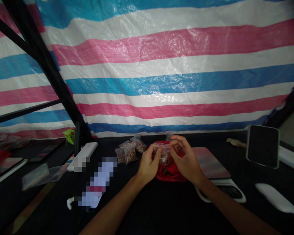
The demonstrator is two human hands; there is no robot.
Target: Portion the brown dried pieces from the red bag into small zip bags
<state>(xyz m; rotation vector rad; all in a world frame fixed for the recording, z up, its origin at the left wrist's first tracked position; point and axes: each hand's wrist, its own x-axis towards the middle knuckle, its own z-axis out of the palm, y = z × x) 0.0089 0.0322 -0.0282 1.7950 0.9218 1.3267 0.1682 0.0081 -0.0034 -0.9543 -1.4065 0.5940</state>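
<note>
Between my two hands is a small clear zip bag [163, 156] with brownish bits inside, held up by its top edge. My left hand [148, 162] pinches the bag's left side between thumb and fingers. At the opposite corner, my right hand [185, 160] has thumb and forefinger closed on the zip edge, its other fingers bent above. Below the bag lies a red plastic bag [171, 174] with dark brown bits in it. Several filled zip bags [130, 152] sit in a pile left of my hands. What the bits are, I cannot tell.
Right of the red bag stands a flat scale [209, 161] with a display [229, 192]. Farther right are a dark-screened device [262, 147] and a white rounded object [275, 198]. Leftward lie a blurred-out phone-like item [98, 182], a white bar [88, 151] and flat clear bags [42, 176].
</note>
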